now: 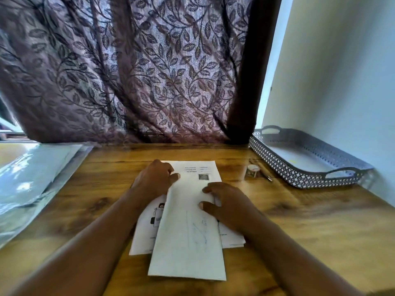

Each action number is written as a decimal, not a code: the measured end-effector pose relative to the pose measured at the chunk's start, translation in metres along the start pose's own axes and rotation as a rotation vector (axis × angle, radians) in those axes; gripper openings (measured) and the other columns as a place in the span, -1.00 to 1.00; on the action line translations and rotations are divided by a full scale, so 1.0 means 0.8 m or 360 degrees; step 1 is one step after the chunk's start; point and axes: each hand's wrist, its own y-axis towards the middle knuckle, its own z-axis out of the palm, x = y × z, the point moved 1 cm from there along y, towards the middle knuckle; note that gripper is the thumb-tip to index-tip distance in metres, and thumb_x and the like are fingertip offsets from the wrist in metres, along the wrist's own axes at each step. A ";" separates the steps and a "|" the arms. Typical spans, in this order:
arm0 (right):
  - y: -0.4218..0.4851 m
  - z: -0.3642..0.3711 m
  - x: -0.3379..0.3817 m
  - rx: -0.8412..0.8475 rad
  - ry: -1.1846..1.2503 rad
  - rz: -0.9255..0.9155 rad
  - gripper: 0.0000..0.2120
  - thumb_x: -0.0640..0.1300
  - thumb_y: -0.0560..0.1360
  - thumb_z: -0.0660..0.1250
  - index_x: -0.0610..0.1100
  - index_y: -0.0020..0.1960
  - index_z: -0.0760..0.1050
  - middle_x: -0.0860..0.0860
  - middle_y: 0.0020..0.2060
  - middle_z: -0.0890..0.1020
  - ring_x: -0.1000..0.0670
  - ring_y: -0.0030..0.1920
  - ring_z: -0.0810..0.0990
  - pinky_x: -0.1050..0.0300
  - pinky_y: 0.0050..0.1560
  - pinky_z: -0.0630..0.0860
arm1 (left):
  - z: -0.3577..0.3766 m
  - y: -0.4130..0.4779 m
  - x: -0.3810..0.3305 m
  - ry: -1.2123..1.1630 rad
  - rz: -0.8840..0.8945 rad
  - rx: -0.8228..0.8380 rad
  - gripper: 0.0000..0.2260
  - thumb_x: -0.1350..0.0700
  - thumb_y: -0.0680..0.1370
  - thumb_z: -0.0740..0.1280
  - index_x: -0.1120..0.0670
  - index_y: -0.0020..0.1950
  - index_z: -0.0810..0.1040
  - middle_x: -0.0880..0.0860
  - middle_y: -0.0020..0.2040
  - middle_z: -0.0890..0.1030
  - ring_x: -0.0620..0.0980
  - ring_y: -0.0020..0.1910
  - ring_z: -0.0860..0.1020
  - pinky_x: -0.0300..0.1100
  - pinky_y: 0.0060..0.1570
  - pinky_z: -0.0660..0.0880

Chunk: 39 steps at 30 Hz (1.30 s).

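Folded paper lies flat, left hand pinching its left edge, right hand pressing its right.

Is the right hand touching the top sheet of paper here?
Touching. The head view shows the right hand with its thumb and fingertips resting on the top sheet near its right edge, with no gap between them.

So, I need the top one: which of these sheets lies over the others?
The long sheet with faint pen lines; the sheet printed with photos and the sheets at right lie partly under it.
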 end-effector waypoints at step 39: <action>-0.019 -0.044 -0.038 -0.0374 0.1633 0.0703 -0.85 -0.17 0.58 0.41 -0.18 0.12 0.54 -0.12 -0.04 0.72 -0.09 -0.31 0.73 -0.05 -0.22 0.69 | -0.007 -0.032 -0.076 -0.2225 -0.0422 0.0126 -0.81 0.14 0.66 0.27 0.14 0.23 0.56 0.11 0.04 0.73 0.07 -0.03 0.72 -0.09 -0.18 0.67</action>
